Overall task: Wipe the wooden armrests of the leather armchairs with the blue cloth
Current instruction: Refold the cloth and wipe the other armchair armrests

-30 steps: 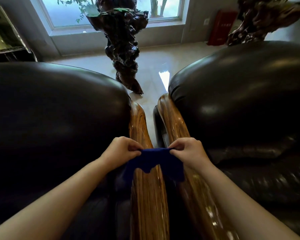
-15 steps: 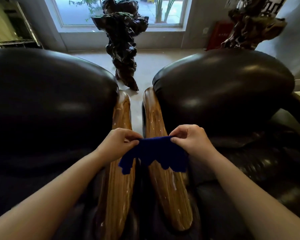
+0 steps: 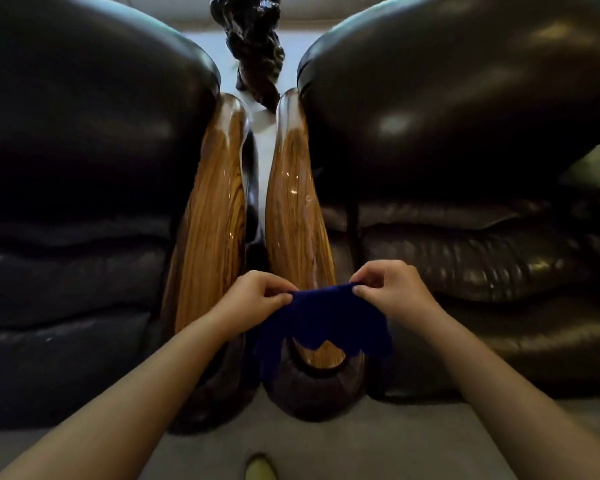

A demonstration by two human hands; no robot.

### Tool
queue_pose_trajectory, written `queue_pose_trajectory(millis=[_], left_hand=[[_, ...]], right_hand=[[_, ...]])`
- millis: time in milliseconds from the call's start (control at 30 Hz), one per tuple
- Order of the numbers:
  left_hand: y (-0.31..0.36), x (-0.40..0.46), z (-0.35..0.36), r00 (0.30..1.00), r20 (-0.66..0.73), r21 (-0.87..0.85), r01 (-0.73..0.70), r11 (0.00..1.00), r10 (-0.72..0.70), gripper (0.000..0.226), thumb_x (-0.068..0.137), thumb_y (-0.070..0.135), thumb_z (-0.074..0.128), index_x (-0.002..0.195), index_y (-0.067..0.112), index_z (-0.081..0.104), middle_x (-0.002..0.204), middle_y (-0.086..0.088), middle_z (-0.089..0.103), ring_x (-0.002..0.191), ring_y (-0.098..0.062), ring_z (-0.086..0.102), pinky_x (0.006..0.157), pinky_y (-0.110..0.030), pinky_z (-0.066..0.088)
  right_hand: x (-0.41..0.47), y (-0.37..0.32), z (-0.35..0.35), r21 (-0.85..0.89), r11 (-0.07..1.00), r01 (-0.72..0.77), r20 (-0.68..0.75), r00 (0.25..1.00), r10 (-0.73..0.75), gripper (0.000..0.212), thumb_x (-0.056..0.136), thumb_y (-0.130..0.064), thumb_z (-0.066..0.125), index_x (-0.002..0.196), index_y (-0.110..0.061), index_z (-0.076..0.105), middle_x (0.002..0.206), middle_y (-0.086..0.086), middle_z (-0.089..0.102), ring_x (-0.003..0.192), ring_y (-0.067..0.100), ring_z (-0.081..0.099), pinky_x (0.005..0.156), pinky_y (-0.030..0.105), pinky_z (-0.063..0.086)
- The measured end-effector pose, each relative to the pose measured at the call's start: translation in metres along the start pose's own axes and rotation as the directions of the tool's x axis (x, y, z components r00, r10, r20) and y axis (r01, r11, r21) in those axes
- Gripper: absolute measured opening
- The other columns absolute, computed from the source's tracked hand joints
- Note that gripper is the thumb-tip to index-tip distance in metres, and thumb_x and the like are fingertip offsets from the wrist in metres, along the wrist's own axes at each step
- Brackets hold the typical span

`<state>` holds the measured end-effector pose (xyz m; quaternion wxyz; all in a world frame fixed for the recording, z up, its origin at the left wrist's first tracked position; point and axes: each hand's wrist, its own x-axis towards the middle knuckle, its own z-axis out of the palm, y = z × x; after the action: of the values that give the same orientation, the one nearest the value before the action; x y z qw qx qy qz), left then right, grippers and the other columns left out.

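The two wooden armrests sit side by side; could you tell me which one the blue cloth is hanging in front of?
The right-hand armrest: the blue cloth covers its near end, while the left-hand armrest shows bare wood.

Both forearms bare to the frame edge, no sleeves visible. Left hand (image 3: pixel 257 299) and right hand (image 3: pixel 394 294) bare: no gloves, rings, watch or wristbands. Yellow-green shoe tip (image 3: pixel 261 466) at bottom centre, rounded toe, rest cut off.
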<state>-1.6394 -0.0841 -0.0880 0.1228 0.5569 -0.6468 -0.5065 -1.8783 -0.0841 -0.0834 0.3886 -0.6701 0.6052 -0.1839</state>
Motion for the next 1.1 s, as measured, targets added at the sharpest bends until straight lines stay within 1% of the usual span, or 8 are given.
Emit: queue_pose_trajectory(millis=[133, 200, 333, 367, 467, 600, 767, 1100], left_hand=[[-0.031, 0.050, 0.021, 0.992, -0.003, 0.065, 0.123, 0.990, -0.123, 0.022, 0.087, 0.015, 0.055, 0.104, 0.025, 0.063, 0.103, 0.005, 0.065, 0.094, -0.006, 0.062, 0.073, -0.021, 0.052], [-0.046, 0.075, 0.029, 0.981, -0.159, 0.054, 0.117, 0.992, -0.107, 0.033, 0.089, 0.012, 0.052, 0.121, 0.021, 0.053, 0.119, 0.000, 0.060, 0.109, -0.010, 0.057, 0.086, -0.024, 0.048], [-0.073, 0.087, 0.058, 0.733, -0.669, 0.219, 0.042, 0.975, 0.119, 0.051, 0.095, 0.025, 0.037, 0.143, 0.021, 0.020, 0.154, -0.001, 0.023, 0.142, -0.013, 0.015, 0.116, -0.036, 0.018], [-0.081, 0.085, 0.071, 0.721, -0.674, 0.279, 0.046, 0.959, 0.162, 0.053, 0.095, 0.030, 0.030, 0.144, 0.025, 0.011, 0.156, 0.002, 0.011, 0.144, -0.010, 0.003, 0.117, -0.037, 0.010], [-0.107, 0.082, 0.112, 0.826, -0.508, 0.461, 0.023, 0.887, 0.242, 0.054, 0.094, 0.037, 0.019, 0.143, 0.031, -0.003, 0.154, 0.009, -0.004, 0.142, -0.006, -0.011, 0.117, -0.041, 0.002], [-0.128, 0.117, 0.137, 0.871, -0.429, 0.582, 0.063, 0.811, 0.241, 0.054, 0.094, 0.036, 0.021, 0.144, 0.026, 0.004, 0.154, 0.001, 0.003, 0.144, -0.018, 0.000, 0.115, -0.051, 0.013], [-0.130, 0.155, 0.129, 0.802, -0.563, 0.559, 0.192, 0.807, 0.199, 0.056, 0.092, 0.036, 0.023, 0.144, 0.021, 0.008, 0.152, -0.006, 0.009, 0.141, -0.024, -0.001, 0.111, -0.055, 0.010], [-0.105, 0.235, 0.017, 0.849, -0.489, 0.580, 0.144, 0.801, 0.201, 0.057, 0.090, 0.043, 0.010, 0.140, 0.030, -0.014, 0.152, 0.005, -0.018, 0.139, -0.015, -0.023, 0.114, -0.043, -0.007]], right_hand=[[0.042, 0.044, 0.026, -0.023, 0.995, -0.094, 0.070, 0.993, 0.095, 0.019, 0.083, -0.015, 0.064, 0.081, -0.034, 0.060, 0.088, -0.011, 0.062, 0.086, 0.007, 0.061, 0.070, 0.023, 0.052], [0.066, 0.059, 0.039, 0.003, 0.993, -0.120, -0.064, 0.991, 0.120, 0.018, 0.085, -0.015, 0.060, 0.098, -0.029, 0.060, 0.101, -0.009, 0.061, 0.099, 0.011, 0.059, 0.080, 0.026, 0.050], [0.069, 0.090, 0.075, -0.172, 0.981, -0.086, -0.523, 0.852, -0.017, 0.049, 0.092, -0.026, 0.046, 0.139, -0.025, 0.032, 0.151, 0.005, 0.030, 0.140, 0.020, 0.022, 0.108, 0.036, 0.027], [0.061, 0.096, 0.088, -0.221, 0.972, -0.074, -0.545, 0.836, -0.060, 0.052, 0.094, -0.030, 0.040, 0.143, -0.027, 0.024, 0.155, 0.005, 0.019, 0.143, 0.019, 0.011, 0.111, 0.040, 0.020], [0.045, 0.115, 0.127, -0.321, 0.947, -0.026, -0.440, 0.889, -0.125, 0.056, 0.095, -0.040, 0.025, 0.146, -0.033, 0.002, 0.157, 0.001, -0.002, 0.144, 0.015, -0.007, 0.114, 0.045, 0.007], [0.072, 0.135, 0.164, -0.323, 0.946, -0.018, -0.319, 0.943, -0.091, 0.060, 0.094, -0.045, 0.019, 0.143, -0.034, -0.015, 0.155, -0.002, -0.015, 0.143, 0.013, -0.016, 0.117, 0.047, 0.008], [0.108, 0.133, 0.182, -0.289, 0.953, -0.089, -0.410, 0.911, -0.040, 0.057, 0.095, -0.043, 0.021, 0.147, -0.026, 0.004, 0.156, 0.005, 0.002, 0.143, 0.025, 0.007, 0.105, 0.049, 0.039], [0.225, 0.083, 0.140, -0.352, 0.936, -0.032, -0.419, 0.899, -0.126, 0.057, 0.094, -0.043, 0.018, 0.143, -0.024, -0.002, 0.153, 0.000, -0.005, 0.143, 0.020, 0.000, 0.108, 0.043, 0.036]])
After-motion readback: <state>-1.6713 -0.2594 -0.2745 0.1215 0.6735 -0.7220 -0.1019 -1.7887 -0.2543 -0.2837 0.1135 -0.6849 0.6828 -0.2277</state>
